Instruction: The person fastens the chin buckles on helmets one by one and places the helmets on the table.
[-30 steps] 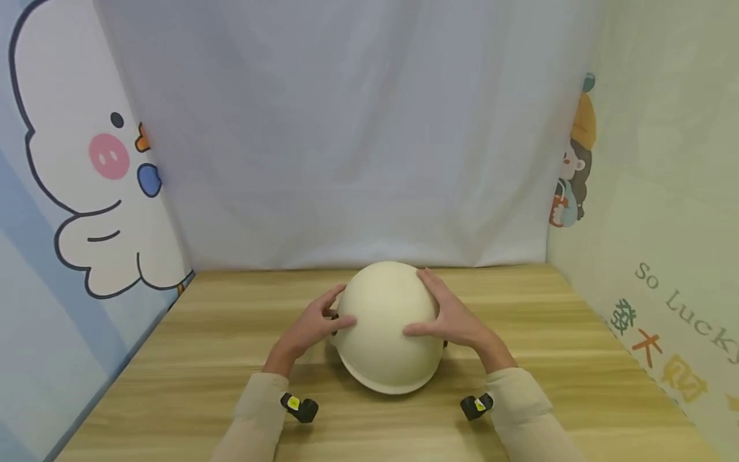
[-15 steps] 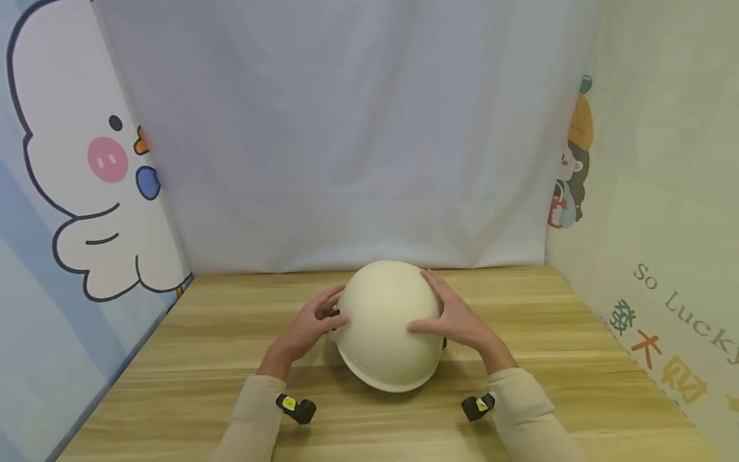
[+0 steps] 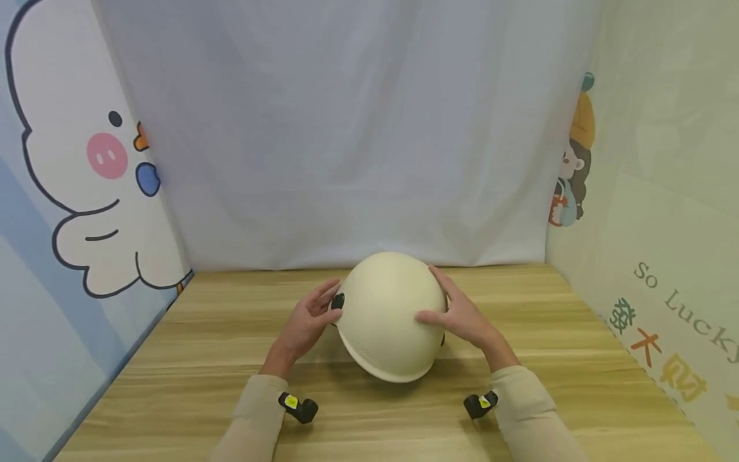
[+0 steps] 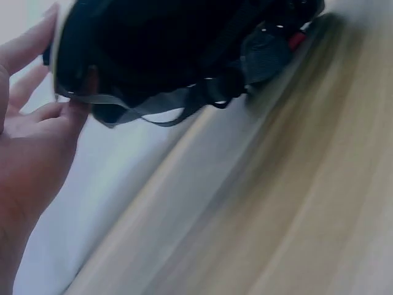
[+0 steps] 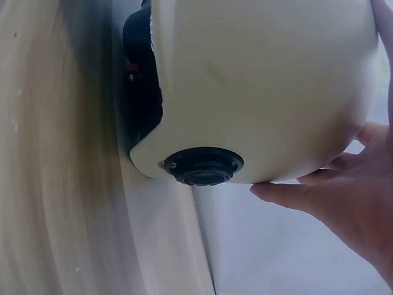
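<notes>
A cream helmet [image 3: 392, 314] is held between both hands over the table, tilted with its left side raised. At its left edge, my left hand [image 3: 306, 321] grips the rim beside a black round fitting [image 3: 338, 301]. The left wrist view looks into the dark inside, where a grey-black chin strap [image 4: 166, 104] hangs by a red buckle part [image 4: 297, 41]. My right hand [image 3: 464, 317] holds the opposite side of the shell, thumb toward the front. Another black fitting [image 5: 202, 165] shows low on that side in the right wrist view.
The wood-grain table [image 3: 219, 359] runs back to a white curtain [image 3: 346, 141]. Printed cloth walls stand close on both sides, a cartoon bird [image 3: 86, 160] on the left one. Black wrist cameras [image 3: 299, 407] sit on both sleeves.
The helmet has risen a little and tipped, its left side upward. Its left black fitting and some markings near the front rim have come into view, while my left thumb has slid outward to the edge.
</notes>
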Tool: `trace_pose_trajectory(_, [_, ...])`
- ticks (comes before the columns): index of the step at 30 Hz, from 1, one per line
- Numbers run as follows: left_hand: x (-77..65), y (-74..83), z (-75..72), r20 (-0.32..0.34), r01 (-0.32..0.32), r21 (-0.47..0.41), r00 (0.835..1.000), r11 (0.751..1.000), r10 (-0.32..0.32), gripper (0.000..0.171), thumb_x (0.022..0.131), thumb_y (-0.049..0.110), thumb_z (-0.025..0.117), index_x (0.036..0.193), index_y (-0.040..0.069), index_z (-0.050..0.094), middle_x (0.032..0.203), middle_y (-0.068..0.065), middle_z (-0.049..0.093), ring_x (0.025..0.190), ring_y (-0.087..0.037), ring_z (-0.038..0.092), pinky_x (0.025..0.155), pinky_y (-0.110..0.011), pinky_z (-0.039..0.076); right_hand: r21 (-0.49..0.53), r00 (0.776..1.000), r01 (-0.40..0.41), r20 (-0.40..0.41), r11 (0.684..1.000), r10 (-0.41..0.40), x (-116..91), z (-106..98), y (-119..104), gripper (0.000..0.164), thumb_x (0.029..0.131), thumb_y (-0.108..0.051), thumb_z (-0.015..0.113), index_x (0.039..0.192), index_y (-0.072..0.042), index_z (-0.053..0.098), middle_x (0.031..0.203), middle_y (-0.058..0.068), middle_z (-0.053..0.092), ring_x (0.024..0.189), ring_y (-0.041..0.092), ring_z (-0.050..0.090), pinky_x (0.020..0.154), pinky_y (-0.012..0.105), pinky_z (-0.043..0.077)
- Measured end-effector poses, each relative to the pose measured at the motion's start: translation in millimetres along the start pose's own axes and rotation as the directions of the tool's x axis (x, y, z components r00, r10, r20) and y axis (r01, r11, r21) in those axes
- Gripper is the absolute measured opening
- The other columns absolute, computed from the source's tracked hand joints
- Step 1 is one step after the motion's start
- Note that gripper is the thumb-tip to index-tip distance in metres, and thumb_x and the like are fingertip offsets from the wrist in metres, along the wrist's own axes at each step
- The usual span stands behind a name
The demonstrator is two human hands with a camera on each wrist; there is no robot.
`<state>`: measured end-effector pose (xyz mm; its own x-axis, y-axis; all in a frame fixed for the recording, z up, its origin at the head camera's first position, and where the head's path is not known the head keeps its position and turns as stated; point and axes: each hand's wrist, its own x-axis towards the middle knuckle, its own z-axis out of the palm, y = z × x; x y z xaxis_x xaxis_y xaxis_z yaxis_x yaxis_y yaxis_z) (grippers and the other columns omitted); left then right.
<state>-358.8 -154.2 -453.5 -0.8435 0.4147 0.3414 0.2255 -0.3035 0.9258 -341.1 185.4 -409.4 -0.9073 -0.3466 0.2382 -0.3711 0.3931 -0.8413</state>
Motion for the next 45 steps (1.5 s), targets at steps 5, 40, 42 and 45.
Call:
trace_pose_trajectory(5, [4.8,-12.5,9.4,-0.141,-0.026,-0.112,0.990,0.993,0.010,0.074,0.093,-0.011,0.059,0.156,-0.004,0.022,0.160,-0.026,0.019,0.134,-0.018,0.046,0.099,-0.025,0.046,0.041,1.000,0.001,-0.001,0.999,-0.001,-0.5,-3.6,5.2,0.100,0.083,-0.036,0.082,0.161,-0.029,0.019,0.165,0.009,0.014,0.146,0.041,0.023,0.101,0.064,0.039])
trace_pose_trajectory(40, [13.7,-26.4,44.0,-0.118,0.003,0.063,0.993,0.998,0.004,0.069,0.105,0.032,0.037,0.160,0.007,0.003,0.162,-0.016,0.015,0.144,-0.025,0.019,0.119,-0.039,0.006,0.062,0.999,-0.006,0.037,0.998,0.003,-4.6,-9.6,5.0,0.096,0.088,-0.039,0.076,0.162,-0.027,0.015,0.165,0.011,0.014,0.145,0.041,0.026,0.102,0.063,0.039])
trace_pose_trajectory(42, [13.5,-24.6,45.1,-0.111,-0.010,0.064,0.994,0.998,0.017,0.068,0.105,0.031,0.038,0.160,0.008,0.005,0.161,-0.016,0.018,0.141,-0.023,0.023,0.118,-0.034,0.009,0.064,0.999,-0.006,0.036,0.998,0.003,-5.2,-10.7,4.0,0.096,0.088,-0.040,0.075,0.162,-0.028,0.015,0.165,0.011,0.014,0.144,0.043,0.027,0.101,0.064,0.038])
trace_pose_trajectory(45, [12.9,-24.1,45.7,-0.096,-0.034,0.049,0.995,0.998,0.039,0.068,0.103,0.027,0.040,0.159,0.006,0.007,0.157,-0.016,0.022,0.136,-0.018,0.029,0.115,-0.026,0.016,0.056,0.999,-0.010,0.032,0.998,0.008,-5.2,-11.2,2.8,0.096,0.087,-0.041,0.075,0.161,-0.029,0.016,0.165,0.011,0.015,0.144,0.043,0.028,0.102,0.065,0.037])
